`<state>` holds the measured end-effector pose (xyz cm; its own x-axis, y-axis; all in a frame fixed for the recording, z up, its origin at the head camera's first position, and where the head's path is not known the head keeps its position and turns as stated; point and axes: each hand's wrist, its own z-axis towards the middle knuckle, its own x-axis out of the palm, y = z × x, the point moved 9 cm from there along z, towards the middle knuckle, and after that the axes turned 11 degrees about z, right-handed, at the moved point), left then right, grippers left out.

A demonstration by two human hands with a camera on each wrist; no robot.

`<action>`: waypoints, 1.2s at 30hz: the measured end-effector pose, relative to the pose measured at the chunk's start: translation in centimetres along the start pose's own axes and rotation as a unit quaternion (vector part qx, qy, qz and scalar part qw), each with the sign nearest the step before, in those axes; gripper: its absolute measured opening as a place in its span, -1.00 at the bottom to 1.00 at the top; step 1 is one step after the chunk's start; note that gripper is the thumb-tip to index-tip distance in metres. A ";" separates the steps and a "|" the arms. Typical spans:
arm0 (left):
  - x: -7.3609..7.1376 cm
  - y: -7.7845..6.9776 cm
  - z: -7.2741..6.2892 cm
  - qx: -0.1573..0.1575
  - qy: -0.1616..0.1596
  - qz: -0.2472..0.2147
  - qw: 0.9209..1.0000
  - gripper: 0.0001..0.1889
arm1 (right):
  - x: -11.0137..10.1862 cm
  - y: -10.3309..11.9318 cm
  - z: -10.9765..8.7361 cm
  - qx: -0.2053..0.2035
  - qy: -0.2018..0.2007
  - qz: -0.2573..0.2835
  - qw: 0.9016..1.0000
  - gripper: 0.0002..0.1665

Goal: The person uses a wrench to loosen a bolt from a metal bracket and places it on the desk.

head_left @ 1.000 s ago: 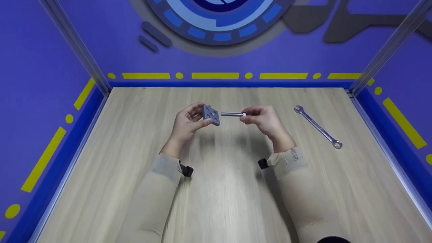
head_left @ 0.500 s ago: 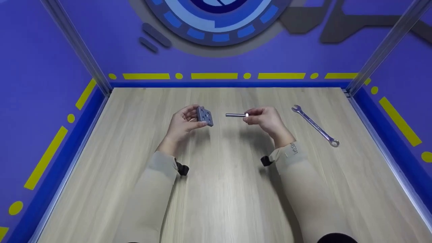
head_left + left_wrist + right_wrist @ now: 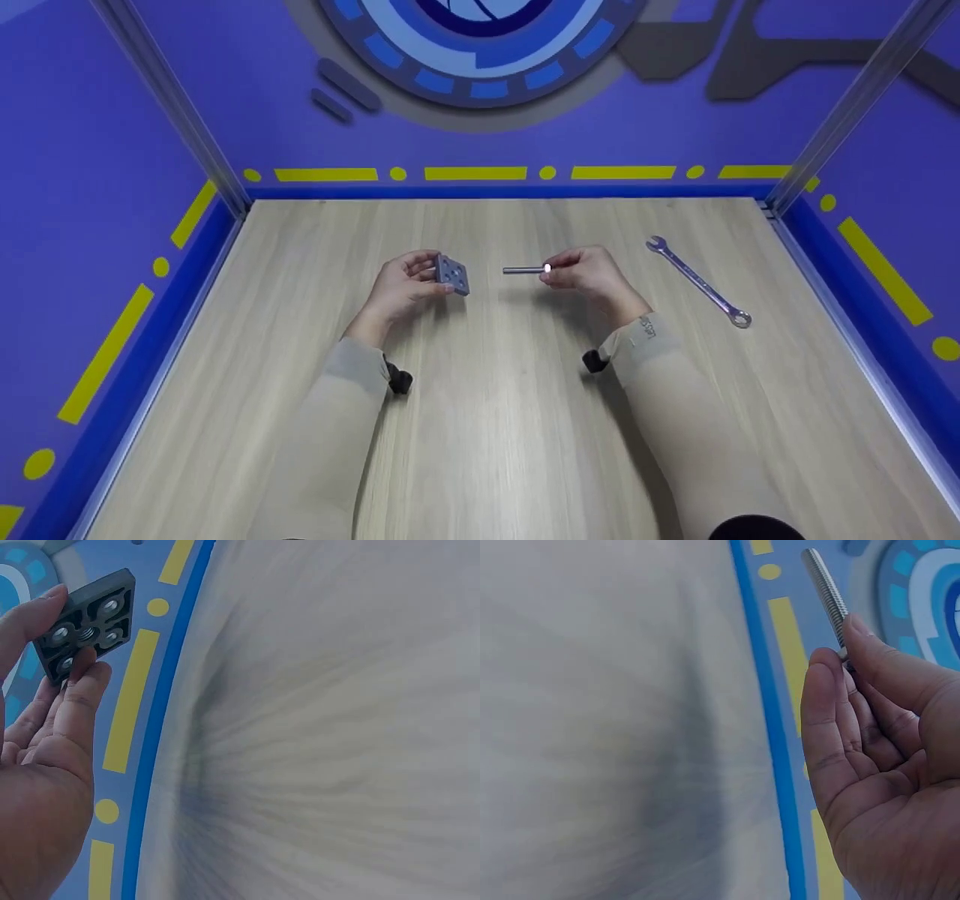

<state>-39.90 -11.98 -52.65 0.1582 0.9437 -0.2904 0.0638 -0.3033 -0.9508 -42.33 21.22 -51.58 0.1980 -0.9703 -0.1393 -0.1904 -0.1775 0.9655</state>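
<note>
My left hand [image 3: 401, 281] pinches a grey square plate [image 3: 452, 274] between thumb and fingers above the table. In the left wrist view the plate [image 3: 90, 624] shows a threaded centre hole and several smaller holes around it. Across a gap to the right, my right hand [image 3: 596, 276] grips a bolt [image 3: 523, 270] by its head, with the shank pointing left at the plate. The right wrist view shows the thread on the bolt [image 3: 826, 589]; fingertips cover most of its head. Bolt and plate are apart.
A combination wrench [image 3: 699, 282] lies slantwise on the wooden table [image 3: 487, 420], right of my right hand. Blue-purple panels [image 3: 487, 142] with yellow marks wall in the back and sides. Black wrist cameras [image 3: 400, 379] sit at both cuffs.
The plate and the bolt have moved apart: my left hand has shifted left with the plate, my right hand slightly right with the bolt. Both sit a little lower in view.
</note>
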 end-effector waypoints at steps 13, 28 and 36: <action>0.8 1.5 -0.2 -0.020 0.033 0.018 0.999 -0.13 | 0.1 -1.8 0.2 0.020 0.016 -0.105 0.994 -0.67; 1.0 2.9 -0.8 -0.043 0.039 0.055 0.997 -0.13 | 0.1 -2.6 -0.4 0.010 0.022 -0.183 0.983 -0.67; 0.4 2.7 -1.1 -0.025 0.052 0.118 0.991 -0.18 | 0.7 -2.4 -0.2 -0.007 0.028 -0.192 0.981 -0.74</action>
<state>-38.61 -12.59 -55.21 0.2756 0.8281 -0.4882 0.0611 -0.5219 -0.8508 -41.51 21.02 -53.91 0.3055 -0.8213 -0.4817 -0.0777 -0.5258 0.8471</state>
